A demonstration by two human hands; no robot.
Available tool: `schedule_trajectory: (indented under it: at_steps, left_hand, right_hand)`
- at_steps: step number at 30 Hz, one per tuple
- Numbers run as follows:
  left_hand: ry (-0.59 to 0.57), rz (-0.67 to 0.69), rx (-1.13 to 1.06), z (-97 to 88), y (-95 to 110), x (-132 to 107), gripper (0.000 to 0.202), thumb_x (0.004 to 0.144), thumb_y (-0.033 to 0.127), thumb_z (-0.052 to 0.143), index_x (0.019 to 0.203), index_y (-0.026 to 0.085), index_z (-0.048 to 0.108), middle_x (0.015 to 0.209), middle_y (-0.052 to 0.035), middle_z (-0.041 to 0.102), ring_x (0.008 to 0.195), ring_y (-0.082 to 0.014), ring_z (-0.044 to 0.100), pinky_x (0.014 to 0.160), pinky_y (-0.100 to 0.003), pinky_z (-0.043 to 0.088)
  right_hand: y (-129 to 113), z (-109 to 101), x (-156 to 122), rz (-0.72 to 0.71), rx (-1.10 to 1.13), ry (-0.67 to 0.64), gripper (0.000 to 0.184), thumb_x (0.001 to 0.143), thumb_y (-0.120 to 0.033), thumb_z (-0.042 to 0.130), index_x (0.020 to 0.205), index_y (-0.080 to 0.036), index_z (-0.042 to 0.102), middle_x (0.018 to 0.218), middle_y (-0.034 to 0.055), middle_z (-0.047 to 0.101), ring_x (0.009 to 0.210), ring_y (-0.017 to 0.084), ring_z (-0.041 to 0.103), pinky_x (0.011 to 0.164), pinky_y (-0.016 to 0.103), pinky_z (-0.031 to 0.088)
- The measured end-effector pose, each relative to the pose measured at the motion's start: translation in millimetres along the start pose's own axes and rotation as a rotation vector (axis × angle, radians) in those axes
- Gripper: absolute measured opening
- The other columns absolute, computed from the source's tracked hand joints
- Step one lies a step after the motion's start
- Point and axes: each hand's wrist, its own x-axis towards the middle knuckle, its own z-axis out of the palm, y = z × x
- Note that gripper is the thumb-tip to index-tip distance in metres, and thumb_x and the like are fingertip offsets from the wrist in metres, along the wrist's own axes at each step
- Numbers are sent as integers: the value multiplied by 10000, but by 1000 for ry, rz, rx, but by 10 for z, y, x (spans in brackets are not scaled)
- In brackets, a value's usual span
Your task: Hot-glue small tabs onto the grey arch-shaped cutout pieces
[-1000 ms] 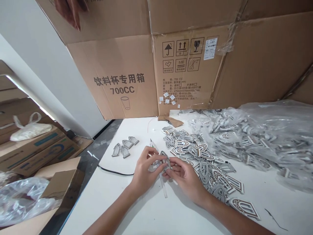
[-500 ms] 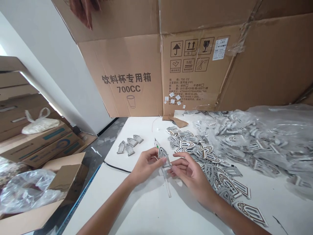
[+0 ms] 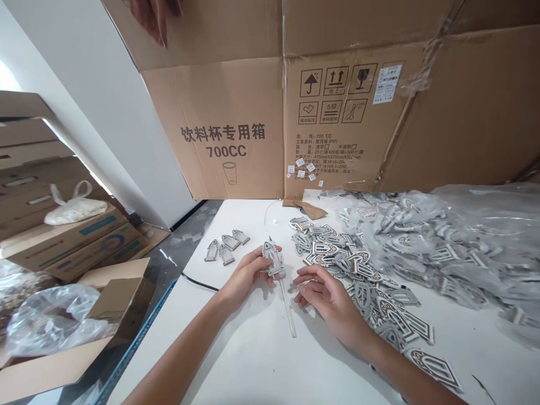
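My left hand (image 3: 247,275) pinches a small grey arch-shaped piece (image 3: 272,259) and holds it just above the white table (image 3: 261,360). My right hand (image 3: 327,295) rests beside it on the table, fingers loosely curled and holding nothing. A thin clear stick (image 3: 287,306) lies between the two hands. Right of my right hand spreads a pile of grey and white arch-shaped pieces (image 3: 358,275). Several finished grey pieces (image 3: 225,248) sit in a small group to the left.
A large cardboard box (image 3: 261,107) stands at the back; another person's hand (image 3: 154,17) rests on its top. Clear plastic bags of pieces (image 3: 459,236) fill the right. A black cable (image 3: 198,282) crosses the table's left edge. Cartons (image 3: 71,247) sit lower left.
My hands have come apart. The left hand carried the grey piece up and left; the right hand let go and settled on the table.
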Motion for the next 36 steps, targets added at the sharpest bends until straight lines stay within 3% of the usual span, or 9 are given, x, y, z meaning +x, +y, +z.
schedule_trajectory:
  at_steps: [4, 8, 13, 17, 22, 26, 30, 33, 36]
  left_hand:
    - [55, 13, 3, -19, -33, 19, 367, 932, 446, 713, 1182, 178, 685, 985, -70, 661, 754, -143, 602, 640, -261, 477]
    - [127, 30, 140, -21, -36, 34, 449, 914, 588, 704, 1083, 172, 679, 893, -37, 633, 682, -122, 549, 612, -247, 442]
    - [167, 82, 357, -48, 20, 37, 474, 910, 656, 658, 926, 183, 647, 809, -12, 604, 664, -132, 507, 598, -252, 416]
    - [101, 182, 706, -186, 103, 29, 462, 964, 632, 593, 837, 196, 676, 773, -7, 586, 739, -165, 509, 651, -270, 411]
    - [-62, 181, 1009, -383, 151, -14, 413, 1030, 563, 498, 950, 231, 731, 1067, -57, 592, 1013, -218, 539, 811, -300, 470]
    - [-142, 149, 1198, -417, 104, -58, 368, 1029, 538, 499, 984, 244, 716, 1228, -87, 535, 1180, -272, 501, 910, -368, 482]
    - [-130, 171, 1265, -365, 78, -79, 363, 1029, 514, 505, 895, 227, 684, 1154, -84, 565, 1125, -277, 525, 961, -418, 462]
    - [-113, 221, 1243, -339, 60, -75, 400, 1021, 528, 512, 831, 215, 676, 1106, -84, 573, 1035, -264, 557, 903, -397, 475]
    - [-82, 216, 1181, -349, 31, -55, 424, 1007, 554, 529, 812, 206, 672, 1103, -70, 561, 820, -197, 561, 804, -374, 482]
  right_hand:
    - [-19, 6, -7, 10, -17, -3, 393, 942, -537, 720, 1152, -228, 598, 1115, 69, 697, 860, 197, 721, 821, 373, 588]
    - [1, -1, -12, 10, -50, -14, 386, 952, -536, 706, 1167, -233, 603, 1116, 72, 700, 856, 200, 724, 828, 379, 597]
    - [40, -17, -14, 5, -65, -22, 384, 960, -540, 694, 1180, -237, 607, 1132, 77, 702, 868, 204, 734, 833, 380, 599]
    - [36, -22, -18, -1, -67, -19, 372, 969, -534, 682, 1186, -240, 610, 1126, 75, 701, 859, 201, 732, 822, 374, 592]
    - [19, -15, -11, -6, -71, -16, 359, 966, -527, 688, 1165, -240, 608, 1112, 62, 692, 841, 192, 730, 812, 363, 587]
    - [10, -9, -10, 2, -86, -18, 364, 968, -533, 682, 1165, -237, 605, 1112, 58, 685, 834, 187, 727, 812, 356, 588]
    - [18, -11, -4, 3, -90, -16, 357, 974, -531, 674, 1173, -243, 606, 1116, 51, 684, 837, 183, 727, 814, 351, 584]
    - [35, -10, 7, 2, -95, -16, 365, 965, -537, 685, 1167, -243, 611, 1114, 54, 692, 837, 186, 727, 806, 347, 582]
    - [31, -5, 14, -1, -87, -7, 380, 954, -553, 695, 1156, -240, 621, 1097, 61, 705, 850, 200, 727, 821, 359, 582]
